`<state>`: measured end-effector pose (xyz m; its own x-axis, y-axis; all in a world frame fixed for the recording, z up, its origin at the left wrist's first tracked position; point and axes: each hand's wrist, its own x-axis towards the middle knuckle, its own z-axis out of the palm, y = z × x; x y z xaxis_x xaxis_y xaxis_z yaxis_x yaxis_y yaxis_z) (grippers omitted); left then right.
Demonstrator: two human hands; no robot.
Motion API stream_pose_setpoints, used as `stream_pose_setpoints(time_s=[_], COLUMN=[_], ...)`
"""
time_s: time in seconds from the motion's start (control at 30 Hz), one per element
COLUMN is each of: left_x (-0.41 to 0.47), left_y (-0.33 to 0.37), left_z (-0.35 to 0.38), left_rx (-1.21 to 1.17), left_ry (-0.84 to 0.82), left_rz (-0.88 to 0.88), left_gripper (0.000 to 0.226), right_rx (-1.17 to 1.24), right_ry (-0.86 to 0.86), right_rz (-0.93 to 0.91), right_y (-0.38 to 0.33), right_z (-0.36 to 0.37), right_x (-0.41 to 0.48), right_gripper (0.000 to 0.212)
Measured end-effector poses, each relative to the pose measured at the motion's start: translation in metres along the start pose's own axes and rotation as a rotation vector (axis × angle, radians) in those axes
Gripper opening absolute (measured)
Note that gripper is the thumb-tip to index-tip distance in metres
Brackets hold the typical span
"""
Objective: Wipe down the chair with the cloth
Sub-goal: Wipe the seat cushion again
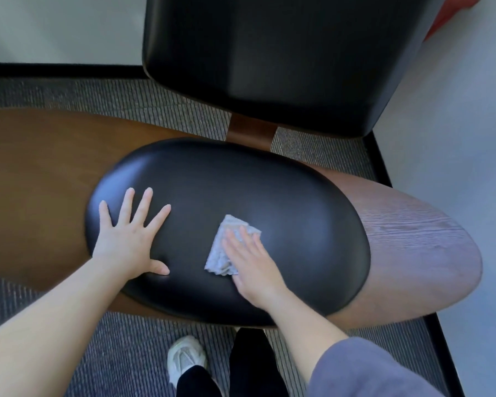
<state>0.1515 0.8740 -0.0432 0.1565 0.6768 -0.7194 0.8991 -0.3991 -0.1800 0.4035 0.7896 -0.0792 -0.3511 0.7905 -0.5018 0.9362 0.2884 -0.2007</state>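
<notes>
Right hand (251, 263) flat on folded grey cloth (221, 253): grip open, fingers straight, pressing, not pinching. Cloth pokes out left and ahead of fingers. Cloth lies on black seat pad (269, 190), slightly right of centre. Left hand (126, 233) splayed, holds nothing, braces pad's left end. Pad's long axis runs left-right, so likely next stroke sweeps rightward with 1 hand. Backrest (269, 53) beyond, well apart from cloth.

The lone head view looks steeply down, close over the chair seat (226, 224) and floor.
</notes>
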Motion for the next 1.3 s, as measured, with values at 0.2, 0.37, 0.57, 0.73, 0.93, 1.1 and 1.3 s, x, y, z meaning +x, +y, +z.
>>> stream_pose_setpoints(time_s=[0.2,0.37,0.57,0.73,0.93,1.1,1.3], left_x=[-0.005,-0.008,-0.007,-0.005,-0.007,-0.016,-0.025], left_y=[0.007,0.010,0.008,-0.001,-0.005,-0.012,-0.047], left_z=[-0.005,-0.004,-0.002,-0.007,-0.005,0.008,0.026], left_rx=[-0.053,-0.096,-0.126,-0.120,-0.106,-0.134,-0.264], left_ry=[-0.035,-0.034,-0.009,-0.015,-0.001,0.101,0.214], left_rz=[-0.058,-0.083,-0.068,-0.022,-0.001,0.032,0.061], left_gripper=[0.124,0.122,0.122,0.120,0.120,0.111,0.111], right_rx=[-0.085,0.004,0.151,0.204,0.065,-0.154,-0.256], right_ry=[0.135,0.183,0.154,0.129,0.190,0.171,0.141], right_rz=[0.447,0.551,0.264,-0.084,-0.454,-0.672,-0.908], right_y=[0.068,0.044,-0.049,-0.101,-0.065,-0.030,-0.021], right_z=[0.003,0.008,0.021,0.019,0.033,0.035,0.034], right_x=[-0.062,-0.061,-0.031,-0.006,-0.014,-0.027,-0.026], right_gripper=[0.065,0.064,0.074,0.068,0.076,0.066,0.049])
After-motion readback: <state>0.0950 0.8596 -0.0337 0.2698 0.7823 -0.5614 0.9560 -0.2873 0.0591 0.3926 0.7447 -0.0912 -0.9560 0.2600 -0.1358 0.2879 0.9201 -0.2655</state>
